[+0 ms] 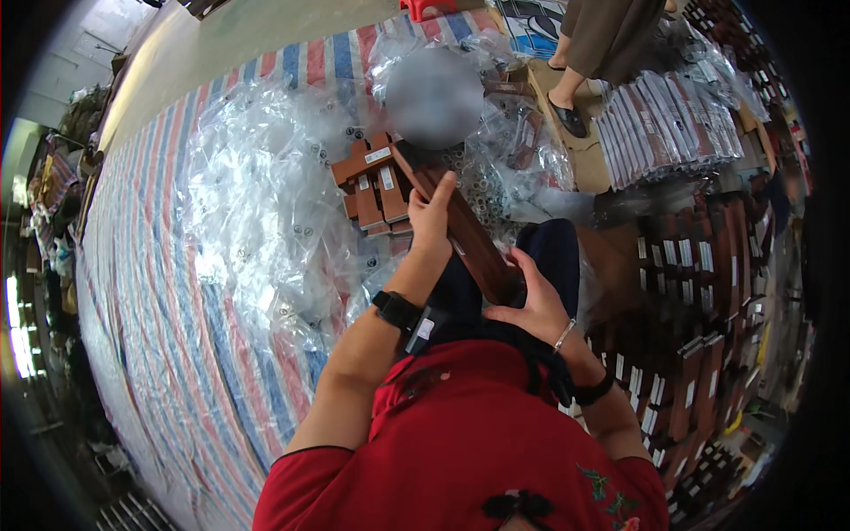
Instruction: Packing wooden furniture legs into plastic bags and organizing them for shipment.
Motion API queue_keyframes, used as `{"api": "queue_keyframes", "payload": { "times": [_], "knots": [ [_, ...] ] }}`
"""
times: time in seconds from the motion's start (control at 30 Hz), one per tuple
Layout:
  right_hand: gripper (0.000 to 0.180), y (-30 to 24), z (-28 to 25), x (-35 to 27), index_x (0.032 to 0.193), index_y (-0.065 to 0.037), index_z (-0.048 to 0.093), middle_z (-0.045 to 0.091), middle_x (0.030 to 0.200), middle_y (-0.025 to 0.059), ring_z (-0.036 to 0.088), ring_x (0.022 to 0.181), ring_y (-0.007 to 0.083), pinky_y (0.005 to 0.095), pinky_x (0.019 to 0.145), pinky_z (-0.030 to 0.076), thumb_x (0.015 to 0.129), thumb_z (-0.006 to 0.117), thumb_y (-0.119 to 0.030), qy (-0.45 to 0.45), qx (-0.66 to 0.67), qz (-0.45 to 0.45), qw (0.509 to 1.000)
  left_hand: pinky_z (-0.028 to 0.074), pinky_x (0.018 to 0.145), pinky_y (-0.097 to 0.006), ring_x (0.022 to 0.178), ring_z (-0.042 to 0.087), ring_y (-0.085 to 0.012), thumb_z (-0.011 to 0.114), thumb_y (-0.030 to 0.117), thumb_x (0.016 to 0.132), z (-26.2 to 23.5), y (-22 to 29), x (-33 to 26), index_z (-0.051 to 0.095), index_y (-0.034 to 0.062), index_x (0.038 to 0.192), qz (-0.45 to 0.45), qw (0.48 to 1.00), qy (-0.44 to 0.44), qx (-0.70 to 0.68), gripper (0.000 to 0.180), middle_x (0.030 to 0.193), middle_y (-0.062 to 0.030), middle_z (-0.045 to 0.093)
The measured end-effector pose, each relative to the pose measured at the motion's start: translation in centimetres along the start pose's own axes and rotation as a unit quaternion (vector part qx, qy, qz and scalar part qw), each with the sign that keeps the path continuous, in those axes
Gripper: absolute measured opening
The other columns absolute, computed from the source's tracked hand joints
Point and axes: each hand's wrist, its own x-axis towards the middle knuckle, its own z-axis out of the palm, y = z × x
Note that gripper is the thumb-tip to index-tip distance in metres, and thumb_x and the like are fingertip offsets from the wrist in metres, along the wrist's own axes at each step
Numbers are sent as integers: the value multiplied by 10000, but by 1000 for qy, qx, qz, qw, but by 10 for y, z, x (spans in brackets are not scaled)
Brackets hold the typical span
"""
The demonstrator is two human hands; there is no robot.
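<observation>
Across my lap lies a long, dark reddish-brown wooden-looking box (476, 243), tilted from far left to near right. My left hand (430, 219) grips its far part, with the thumb along the upper face. Around its near end my right hand (537, 299) is closed, fingers on the side and thumb below. Just beyond my left hand, several shorter brown boxes (370, 202) with white labels are stacked. To their left spreads a large heap of clear plastic bags (266, 203). Small metal rings (482, 181) lie loose beyond the held box.
A striped red, white and blue sheet (146, 257) covers the floor. Wrapped brown pieces (668, 119) are stacked at far right, where another person's feet (568, 102) stand on cardboard. More labelled brown boxes (691, 257) are piled close on my right. A red stool (427, 9) is at the far edge.
</observation>
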Motion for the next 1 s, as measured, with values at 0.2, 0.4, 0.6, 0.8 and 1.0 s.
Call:
{"api": "queue_keyframes", "payload": {
  "times": [0.2,0.4,0.6,0.8,1.0],
  "knots": [
    [642,4,4,21,1202,-41,498,663,960,124,673,847,247,331,756,512,682,803,-261,9,-54,28,998,505,723,-323,824,614,-157,707,280,842,-15,10,15,564,87,1035,1,999,38,27,308,885,-28,625],
    [461,25,2,33,1163,1,539,575,1017,11,552,922,81,228,785,464,792,745,-179,-42,326,120,937,398,825,-286,920,478,-116,587,458,889,-35,47,-4,397,139,1357,-98,990,-95,28,598,1053,16,502],
    [497,15,9,55,1224,-12,520,584,1054,21,559,952,87,233,794,484,808,727,-189,-74,406,154,898,376,987,-289,1165,496,-150,686,246,857,-50,41,-32,351,57,1396,-172,962,-208,40,663,1253,-23,529],
    [543,36,12,74,1352,-32,406,552,1213,135,577,1067,163,302,890,498,875,655,-102,-75,433,138,888,422,944,-274,1085,544,-135,675,80,839,-75,61,20,388,22,1370,-63,971,-177,148,607,1182,-44,572],
    [452,97,-45,70,1307,-17,468,581,1194,144,619,1001,176,280,853,507,881,617,-31,116,151,128,973,463,899,-359,1063,594,-287,718,98,731,-164,84,108,414,75,1351,138,806,-138,558,691,1146,-169,599]
  ]
}}
